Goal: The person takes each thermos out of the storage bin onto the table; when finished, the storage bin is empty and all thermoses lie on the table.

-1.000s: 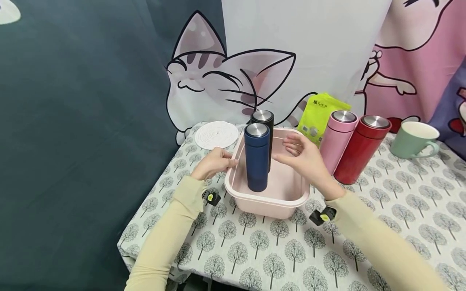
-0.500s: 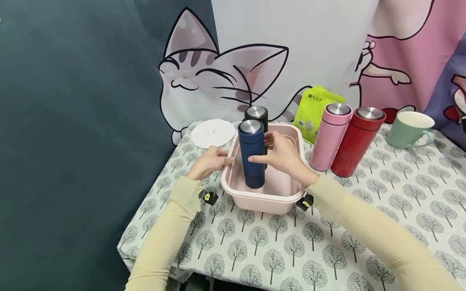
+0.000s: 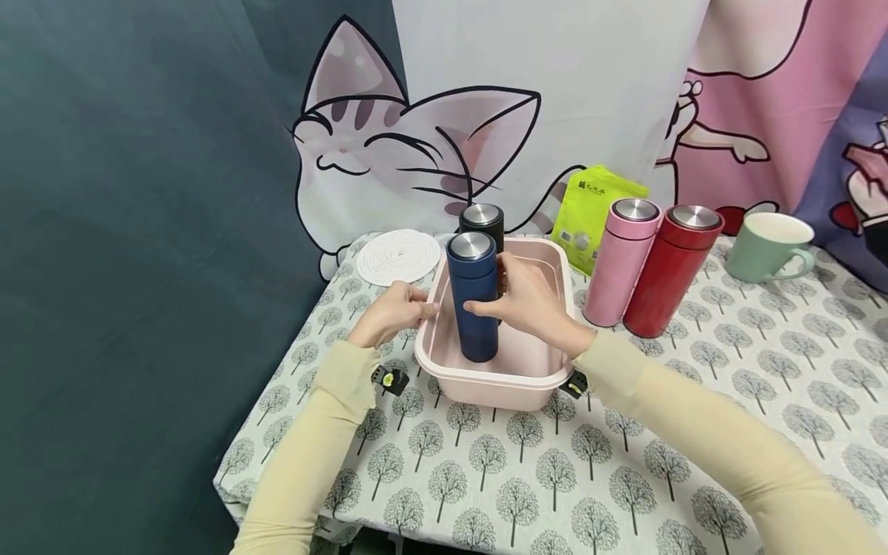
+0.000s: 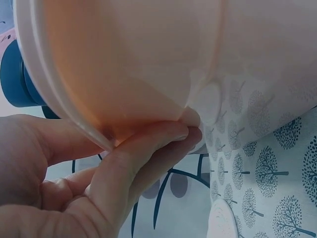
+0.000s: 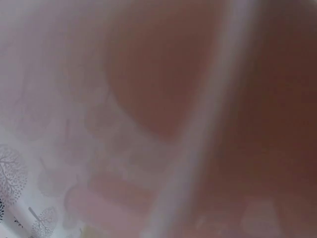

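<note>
Left hand pinches the left rim of the pink basin; the navy bottle, upright inside it, is held between the thumb and fingers of the right hand.
The tablecloth ends a little left of the basin and spreads in front; the black bottle stands behind the navy one, open basin floor to their right, then, right of the basin, the pink bottle. A second ago the right hand hung apart from both bottles.
</note>
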Demonstrator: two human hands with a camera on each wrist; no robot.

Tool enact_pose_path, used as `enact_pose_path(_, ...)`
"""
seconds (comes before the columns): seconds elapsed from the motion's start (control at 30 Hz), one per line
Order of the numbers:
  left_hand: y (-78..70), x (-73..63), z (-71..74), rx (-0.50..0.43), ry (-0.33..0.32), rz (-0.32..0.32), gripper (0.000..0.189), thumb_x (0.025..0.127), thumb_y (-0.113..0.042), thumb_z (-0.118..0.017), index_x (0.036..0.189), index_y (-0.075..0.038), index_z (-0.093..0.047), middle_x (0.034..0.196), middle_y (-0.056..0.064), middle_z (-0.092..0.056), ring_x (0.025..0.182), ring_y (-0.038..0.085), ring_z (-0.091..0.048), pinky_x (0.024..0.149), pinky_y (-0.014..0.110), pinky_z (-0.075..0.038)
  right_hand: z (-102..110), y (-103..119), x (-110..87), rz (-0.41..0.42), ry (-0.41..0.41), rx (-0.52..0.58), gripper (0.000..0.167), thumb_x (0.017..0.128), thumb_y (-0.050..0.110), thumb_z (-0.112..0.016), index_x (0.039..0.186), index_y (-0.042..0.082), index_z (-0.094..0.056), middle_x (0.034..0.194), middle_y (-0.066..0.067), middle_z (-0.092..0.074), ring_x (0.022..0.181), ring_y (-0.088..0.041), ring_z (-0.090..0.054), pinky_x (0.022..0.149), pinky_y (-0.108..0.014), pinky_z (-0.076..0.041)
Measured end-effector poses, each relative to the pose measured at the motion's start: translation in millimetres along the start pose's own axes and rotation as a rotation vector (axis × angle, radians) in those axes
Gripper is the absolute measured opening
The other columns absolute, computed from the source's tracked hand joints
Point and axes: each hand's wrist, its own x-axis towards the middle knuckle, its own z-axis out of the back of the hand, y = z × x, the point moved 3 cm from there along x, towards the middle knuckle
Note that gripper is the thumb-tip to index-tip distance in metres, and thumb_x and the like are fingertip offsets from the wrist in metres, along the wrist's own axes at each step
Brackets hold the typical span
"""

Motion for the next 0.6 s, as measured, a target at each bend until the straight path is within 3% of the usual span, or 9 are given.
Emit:
enact_pose_path(0.2, 1.3, -2.9, 2.7, 0.001, -0.013, 0.009, 0.028, 0.094, -0.006, -0.059, 0.113, 0.015, -0.063, 0.091, 0.020, -0.070, 0.069, 0.012, -0.061, 0.068, 0.022, -0.055, -1, 3, -0.8, 0.017, 0.005, -0.004, 0.068, 0.073, 0.032, -0.085, 0.124, 0.005, -0.050, 0.111, -0.013, -0.067, 0.097, -0.028, -0.067, 0.083, -0.041, -0.057)
enact_pose_path(0.37, 0.7, -2.1, 3.0, 0.019, -0.034, 0.002, 0.026, 0.094, -0.007, -0.060, 0.110, 0.013, -0.066, 0.074, 0.007, -0.063, 0.064, 0.011, -0.055, 0.065, 0.021, -0.052, 3, 6, -5.2, 0.041, -0.001, -0.001, 0.065, 0.072, 0.030, -0.083, 0.123, 0.006, -0.051, 0.110, -0.010, -0.067, 0.096, -0.027, -0.067, 0.083, -0.041, -0.057)
enact_pose_path(0.6, -0.7, -1.1, 0.3, 0.007, -0.016, -0.004, 0.028, 0.094, -0.006, -0.059, 0.113, 0.015, -0.064, 0.104, 0.030, -0.067, 0.070, 0.012, -0.061, 0.068, 0.022, -0.055, 15, 11, -14.5, 0.108, -0.035, 0.017, 0.060, 0.070, 0.025, -0.084, 0.119, 0.007, -0.053, 0.105, -0.008, -0.068, 0.090, -0.023, -0.068, 0.080, -0.042, -0.057)
